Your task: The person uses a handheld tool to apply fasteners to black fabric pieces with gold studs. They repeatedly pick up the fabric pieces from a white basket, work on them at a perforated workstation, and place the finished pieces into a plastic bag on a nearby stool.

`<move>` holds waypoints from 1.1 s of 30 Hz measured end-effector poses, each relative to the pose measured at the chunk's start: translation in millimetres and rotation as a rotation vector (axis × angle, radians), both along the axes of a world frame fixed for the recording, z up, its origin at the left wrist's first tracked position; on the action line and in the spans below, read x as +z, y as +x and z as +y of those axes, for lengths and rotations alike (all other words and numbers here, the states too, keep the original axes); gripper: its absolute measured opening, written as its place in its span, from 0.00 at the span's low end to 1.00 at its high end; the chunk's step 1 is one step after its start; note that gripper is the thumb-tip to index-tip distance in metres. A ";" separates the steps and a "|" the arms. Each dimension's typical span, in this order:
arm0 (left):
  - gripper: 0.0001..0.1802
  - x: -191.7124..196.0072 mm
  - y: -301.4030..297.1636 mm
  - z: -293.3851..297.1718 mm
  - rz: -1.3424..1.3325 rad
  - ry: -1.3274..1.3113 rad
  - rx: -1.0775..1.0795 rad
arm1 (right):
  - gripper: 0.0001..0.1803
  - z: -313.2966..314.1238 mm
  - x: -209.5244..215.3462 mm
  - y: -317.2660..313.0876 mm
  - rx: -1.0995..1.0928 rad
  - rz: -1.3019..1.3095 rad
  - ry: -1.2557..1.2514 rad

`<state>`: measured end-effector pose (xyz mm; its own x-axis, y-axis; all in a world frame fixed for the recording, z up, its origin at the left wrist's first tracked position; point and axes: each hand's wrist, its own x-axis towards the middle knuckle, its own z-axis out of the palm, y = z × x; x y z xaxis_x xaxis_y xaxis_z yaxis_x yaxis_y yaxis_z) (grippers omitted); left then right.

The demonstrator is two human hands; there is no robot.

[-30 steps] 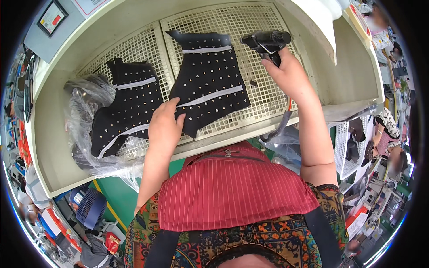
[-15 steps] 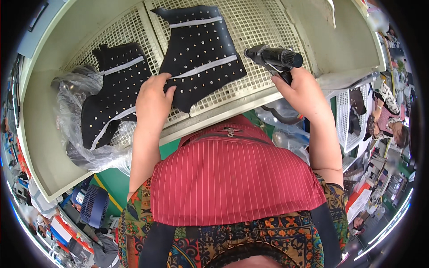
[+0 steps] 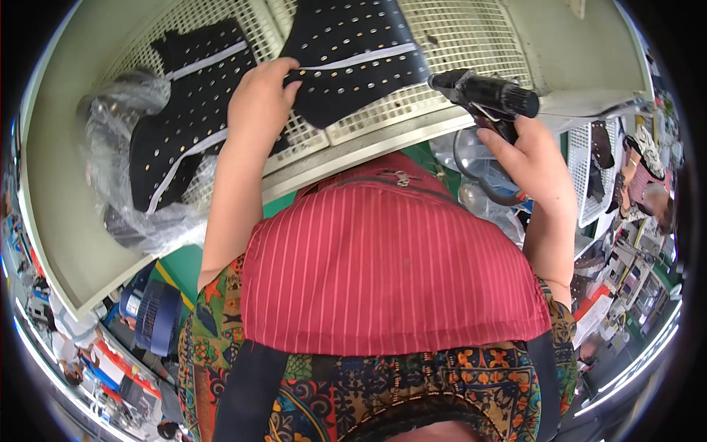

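My left hand (image 3: 259, 97) pinches the left edge of a black studded shoe-upper piece (image 3: 353, 88) between thumb and fingers. This piece lies flat on a cream grid surface, with a pale grey strip across it. In my right hand (image 3: 541, 158) is a black spray gun (image 3: 490, 94), gripped by its handle. Its nozzle points left and sits close to the piece's right corner; I cannot tell if they touch. Left of my left hand lies a second black studded piece (image 3: 193, 110) with pale strips, partly over crumpled clear plastic (image 3: 110, 155).
The grid lies inside a cream tray-like bench with raised walls (image 3: 55, 184). A dark hose (image 3: 468, 166) loops below the gun. A blue fan (image 3: 157, 317) stands at lower left. White baskets (image 3: 582, 180) with dark pieces are at the right, near another person (image 3: 644, 184).
The view has shifted, so the bench sits higher in the picture. The spray gun has come nearer the front edge, its nozzle now beside the piece's right corner. My left hand keeps its hold.
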<state>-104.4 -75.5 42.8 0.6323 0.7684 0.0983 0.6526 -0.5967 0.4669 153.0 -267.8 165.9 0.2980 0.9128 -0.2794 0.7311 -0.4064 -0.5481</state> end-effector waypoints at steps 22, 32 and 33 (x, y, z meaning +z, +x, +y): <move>0.18 5.9 1.3 -8.4 0.159 0.100 -0.024 | 0.15 4.8 -20.7 19.6 0.015 0.204 0.096; 0.12 26.0 17.0 -2.4 0.084 -0.152 -0.097 | 0.15 31.4 -90.3 106.3 -0.512 0.686 0.005; 0.13 26.6 16.0 0.3 -0.010 -0.210 -0.101 | 0.15 31.7 -100.2 115.2 -0.562 0.789 0.028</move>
<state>-88.5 -75.2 69.4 0.7068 0.7056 -0.0509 0.5895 -0.5478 0.5936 268.1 -236.0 65.8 0.4287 0.7039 -0.5664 -0.1482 -0.5637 -0.8126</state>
